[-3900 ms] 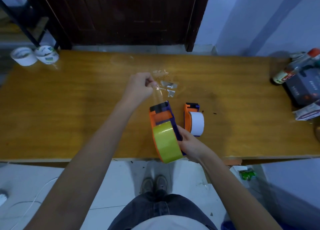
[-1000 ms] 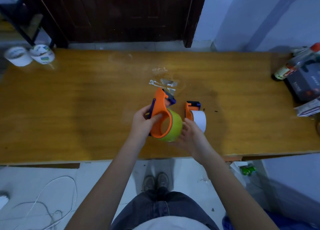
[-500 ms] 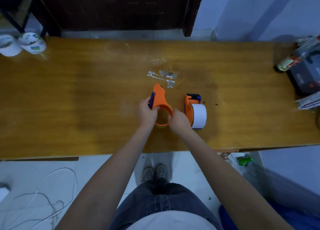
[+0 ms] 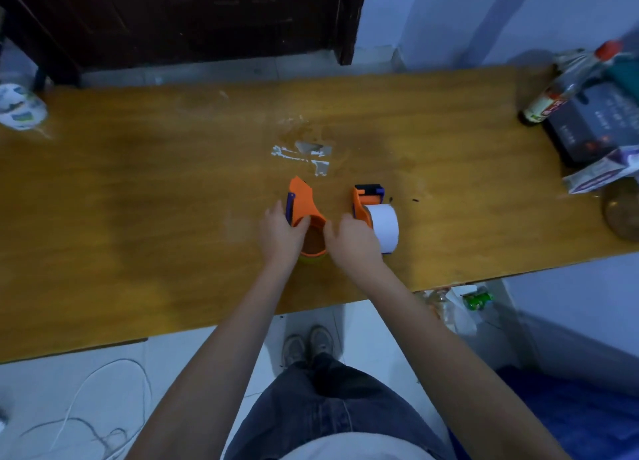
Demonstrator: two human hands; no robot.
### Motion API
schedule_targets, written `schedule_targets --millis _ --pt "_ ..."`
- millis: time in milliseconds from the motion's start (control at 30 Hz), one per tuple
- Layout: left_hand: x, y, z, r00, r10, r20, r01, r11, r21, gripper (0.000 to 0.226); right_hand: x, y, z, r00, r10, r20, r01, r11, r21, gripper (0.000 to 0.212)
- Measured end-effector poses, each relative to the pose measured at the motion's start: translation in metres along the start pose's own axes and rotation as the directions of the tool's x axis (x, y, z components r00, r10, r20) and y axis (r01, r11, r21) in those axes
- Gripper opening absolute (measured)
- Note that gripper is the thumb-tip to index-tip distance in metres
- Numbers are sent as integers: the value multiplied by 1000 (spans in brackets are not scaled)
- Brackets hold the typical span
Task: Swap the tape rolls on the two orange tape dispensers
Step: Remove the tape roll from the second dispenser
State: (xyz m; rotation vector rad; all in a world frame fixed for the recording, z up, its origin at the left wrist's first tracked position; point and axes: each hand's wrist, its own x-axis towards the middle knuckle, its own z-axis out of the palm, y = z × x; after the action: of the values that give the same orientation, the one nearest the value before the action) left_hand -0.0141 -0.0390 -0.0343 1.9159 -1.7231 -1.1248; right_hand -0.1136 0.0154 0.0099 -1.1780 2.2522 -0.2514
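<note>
Orange dispenser [image 4: 304, 206] lies flat on our bench [image 4: 138, 200], left hand [image 4: 280, 233] gripping it, yellow roll [image 4: 313, 258] underneath. Right hand [image 4: 352, 240] looks loosely curled alongside, second dispenser [image 4: 364, 200] with white roll [image 4: 384, 228] just beside.

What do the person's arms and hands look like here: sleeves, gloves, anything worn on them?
Both forearms are bare up to where the frame cuts them off; no sleeves show. The left hand and right hand are ungloved, with no watch, ring or wristband visible. No markings or cables on either arm. Fingernail detail is too blurred to tell.
</note>
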Motion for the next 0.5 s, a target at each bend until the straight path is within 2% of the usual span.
schedule_targets --millis 100,167,233,333,400,500 --pt "-15 22 -4 976 196 -94 -191 980 52 61 -17 25 -34 960 27 -280 10 991 130 29" --pt "-24 41 5 950 310 -47 -306 949 75 61 -11 52 -46 934 133 -331 -49 967 249 19" --pt "-31 59 22 940 330 83 -337 936 97 68 8 83 -45 949 245 -197 -159 915 371 19" --pt "-37 76 52 930 256 264 -305 939 163 82 31 110 -37 913 360 193 -402 707 581 37" --pt "-38 83 69 938 183 295 -255 940 225 87 36 116 -31 864 311 395 -502 568 651 48" --pt "-40 91 85 968 80 239 -151 944 292 86 38 116 -29 827 230 512 -555 474 684 49"
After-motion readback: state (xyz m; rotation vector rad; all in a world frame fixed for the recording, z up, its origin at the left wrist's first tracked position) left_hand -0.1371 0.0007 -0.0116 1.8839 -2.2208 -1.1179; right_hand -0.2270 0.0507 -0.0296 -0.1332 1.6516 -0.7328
